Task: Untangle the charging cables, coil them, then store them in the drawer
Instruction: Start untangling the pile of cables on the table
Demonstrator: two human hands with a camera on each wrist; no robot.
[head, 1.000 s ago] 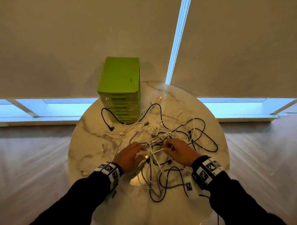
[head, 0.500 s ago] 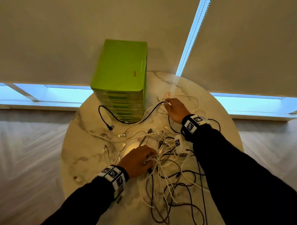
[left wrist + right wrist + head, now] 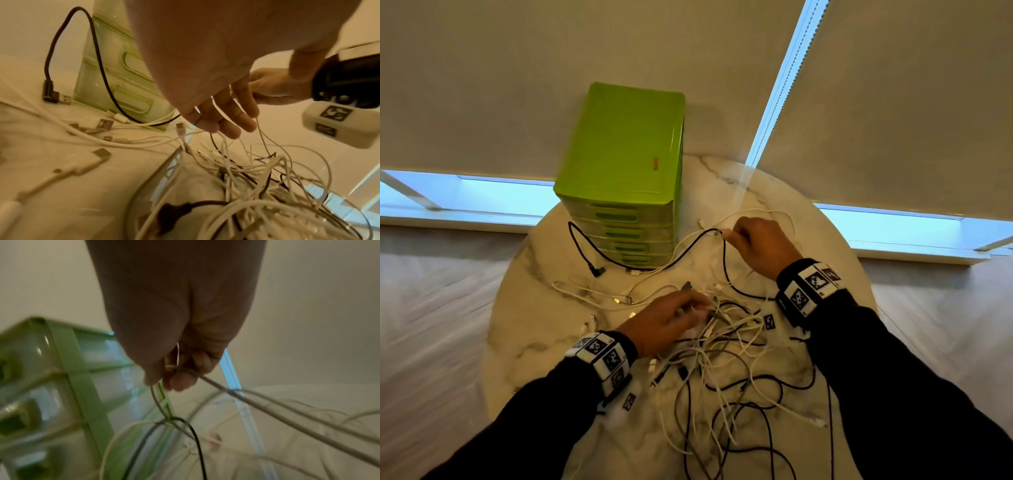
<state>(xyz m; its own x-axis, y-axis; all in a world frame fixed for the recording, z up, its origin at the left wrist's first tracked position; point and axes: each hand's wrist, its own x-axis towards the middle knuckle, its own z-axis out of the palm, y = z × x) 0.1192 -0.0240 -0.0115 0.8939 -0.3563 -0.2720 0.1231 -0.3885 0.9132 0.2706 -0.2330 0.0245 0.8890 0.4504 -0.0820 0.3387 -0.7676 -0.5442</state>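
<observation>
A tangle of white and black charging cables [image 3: 726, 346] covers the near half of the round marble table [image 3: 534, 346]. My left hand [image 3: 678, 317] lies on the tangle's far edge, fingers curled round several white strands [image 3: 265, 142]. My right hand [image 3: 743, 238] is raised to the right of the green drawer unit [image 3: 619, 171] and pinches a white cable [image 3: 232, 391] between thumb and fingers [image 3: 180, 381]. A black cable [image 3: 640, 263] loops along the foot of the drawers to that hand. All drawers look closed.
The black cable's angled USB plug [image 3: 596, 271] and loose white connectors [image 3: 625, 299] lie left of the tangle. The drawer unit stands at the table's far edge against window blinds [image 3: 893, 102]. Cables hang over the near table edge.
My right hand left the tangle, reached to the far side beside the drawers and took hold of a white cable, lifting it. My left hand stayed on the tangle.
</observation>
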